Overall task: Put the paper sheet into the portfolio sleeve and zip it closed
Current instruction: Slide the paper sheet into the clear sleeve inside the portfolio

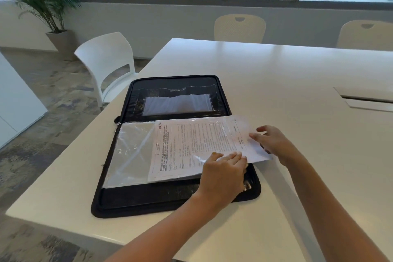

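A black zip portfolio [148,200] lies open flat near the table's left corner. A clear plastic sleeve [129,151] is spread over its near half. A printed paper sheet [191,144] sits partly inside the sleeve, and its right end sticks out past the portfolio's right edge. My left hand [223,174] presses flat on the sleeve's near right edge, fingers over the paper. My right hand [272,140] pinches the sheet's protruding right end. The far half of the portfolio shows a pocket holding more clear sleeves [178,103].
The white table [276,83] stretches away to the right, with a cable hatch [368,100] at the right edge. A white chair [108,66] stands by the left corner, two cream chairs [240,27] on the far side. A potted palm [46,6] stands by the windows.
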Demonstrator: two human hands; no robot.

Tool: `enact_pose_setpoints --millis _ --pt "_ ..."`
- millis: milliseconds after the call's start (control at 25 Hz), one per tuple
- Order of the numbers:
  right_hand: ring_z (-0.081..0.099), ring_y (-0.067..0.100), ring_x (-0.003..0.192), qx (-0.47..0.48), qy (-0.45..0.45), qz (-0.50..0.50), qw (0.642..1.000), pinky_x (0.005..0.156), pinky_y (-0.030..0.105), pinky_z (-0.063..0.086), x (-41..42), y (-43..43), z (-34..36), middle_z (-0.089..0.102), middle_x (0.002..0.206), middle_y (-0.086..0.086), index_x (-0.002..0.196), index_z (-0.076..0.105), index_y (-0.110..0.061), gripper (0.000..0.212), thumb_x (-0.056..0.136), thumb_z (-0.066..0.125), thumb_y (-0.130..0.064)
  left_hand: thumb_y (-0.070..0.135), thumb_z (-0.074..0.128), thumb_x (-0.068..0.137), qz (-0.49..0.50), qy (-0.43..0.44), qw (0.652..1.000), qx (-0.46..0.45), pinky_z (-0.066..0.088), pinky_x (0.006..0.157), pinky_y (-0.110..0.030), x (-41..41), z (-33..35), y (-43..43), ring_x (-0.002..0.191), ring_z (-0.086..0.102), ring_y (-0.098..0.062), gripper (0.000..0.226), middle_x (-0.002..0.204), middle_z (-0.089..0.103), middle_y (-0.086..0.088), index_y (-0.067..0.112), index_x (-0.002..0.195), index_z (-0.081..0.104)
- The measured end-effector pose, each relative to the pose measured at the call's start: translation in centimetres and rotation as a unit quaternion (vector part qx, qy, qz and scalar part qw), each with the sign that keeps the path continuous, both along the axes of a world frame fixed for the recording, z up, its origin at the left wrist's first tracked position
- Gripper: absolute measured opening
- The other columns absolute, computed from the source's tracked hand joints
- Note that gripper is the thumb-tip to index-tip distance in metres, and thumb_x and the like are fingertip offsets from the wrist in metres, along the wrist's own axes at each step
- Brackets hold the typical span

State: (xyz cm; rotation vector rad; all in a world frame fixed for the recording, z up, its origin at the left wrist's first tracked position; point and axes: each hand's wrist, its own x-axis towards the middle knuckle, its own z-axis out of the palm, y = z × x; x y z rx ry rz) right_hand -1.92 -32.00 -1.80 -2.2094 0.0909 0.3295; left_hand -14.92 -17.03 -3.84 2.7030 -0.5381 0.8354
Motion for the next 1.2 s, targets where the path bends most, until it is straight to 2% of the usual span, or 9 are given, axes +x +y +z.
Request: enact_pose_setpoints --millis 160,320,480,640,840,960,1080,1200 --pt "0.065 0.024 0.082 -0.022 -0.088 -0.037 0.995 0.061 0.026 0.051 -0.5 -0.6 -0.7 0.069 0.097 0.010 0.110 0.067 -0.003 0.024 0.089 0.064 -0.015 0.022 0.069 0.086 -0.005 0.008 1.000 0.003 0.057 0.080 -0.029 0.0 -0.2 -0.1 0.103 0.068 -0.008 0.021 0.106 0.074 0.003 0.018 0.105 0.076" --pt "0.069 0.017 0.073 -0.011 -0.079 -0.008 0.997 0.055 0.021 0.051 -1.0 0.7 -0.2 0.071 0.085 0.006 0.100 0.073 -0.004 0.017 0.086 0.067 -0.010 0.022 0.068 0.085 -0.003 0.014 1.000 0.012 0.056 0.078 -0.027 -0.1 -0.3 -0.1 0.103 0.068 -0.007 0.020 0.107 0.074 0.003 0.018 0.103 0.077" --pt "0.070 0.019 0.073 0.019 -0.043 0.016 0.999 0.059 0.022 0.054 -1.4 3.0 0.9 0.073 0.080 0.007 0.094 0.073 -0.004 0.014 0.087 0.068 -0.015 0.022 0.065 0.087 -0.001 0.024 1.000 0.020 0.057 0.076 -0.029 -0.1 -0.3 -0.2 0.102 0.069 -0.009 0.019 0.106 0.075 0.003 0.019 0.102 0.076" --pt "0.065 0.019 0.065 0.033 -0.010 0.035 0.999 0.068 0.030 0.056 -2.0 5.4 1.7 0.070 0.071 0.009 0.073 0.073 -0.007 0.029 0.088 0.066 -0.031 0.021 0.070 0.083 0.004 0.022 1.000 0.010 0.057 0.073 -0.027 0.3 -0.4 -0.4 0.099 0.070 -0.010 0.016 0.103 0.076 0.002 0.020 0.096 0.078" --pt "0.070 0.024 0.084 0.026 0.007 0.050 0.998 0.080 0.037 0.059 -2.6 6.5 1.8 0.073 0.088 0.010 0.093 0.074 -0.008 0.020 0.086 0.069 -0.026 0.020 0.067 0.085 0.002 0.029 1.000 0.004 0.057 0.073 -0.028 0.4 -0.7 -0.4 0.088 0.072 -0.013 0.016 0.098 0.077 0.001 0.019 0.096 0.078" --pt "0.071 0.018 0.078 0.046 0.021 0.041 0.998 0.070 0.029 0.057 -3.0 5.6 2.1 0.073 0.087 0.010 0.101 0.070 -0.008 0.020 0.084 0.072 -0.017 0.018 0.067 0.082 -0.002 0.023 1.000 0.003 0.055 0.071 -0.027 0.4 -1.2 -0.5 0.093 0.071 -0.013 0.018 0.101 0.076 0.001 0.018 0.097 0.077" --pt "0.070 0.015 0.066 0.043 0.036 0.046 0.997 0.056 0.022 0.052 -4.0 4.5 2.2 0.073 0.082 0.012 0.108 0.064 -0.010 0.025 0.085 0.070 -0.010 0.021 0.070 0.081 -0.019 0.039 0.999 0.014 0.055 0.079 -0.026 0.1 -1.6 -0.1 0.108 0.067 -0.012 0.028 0.112 0.073 0.002 0.019 0.108 0.074" --pt "0.069 0.019 0.071 0.034 0.033 0.055 0.997 0.058 0.024 0.052 -5.1 3.3 2.4 0.073 0.085 0.014 0.111 0.062 -0.011 0.027 0.084 0.070 -0.008 0.022 0.072 0.080 -0.040 0.045 0.998 0.032 0.056 0.082 -0.026 -0.3 -1.8 0.0 0.111 0.065 -0.009 0.032 0.115 0.072 0.004 0.021 0.112 0.073"
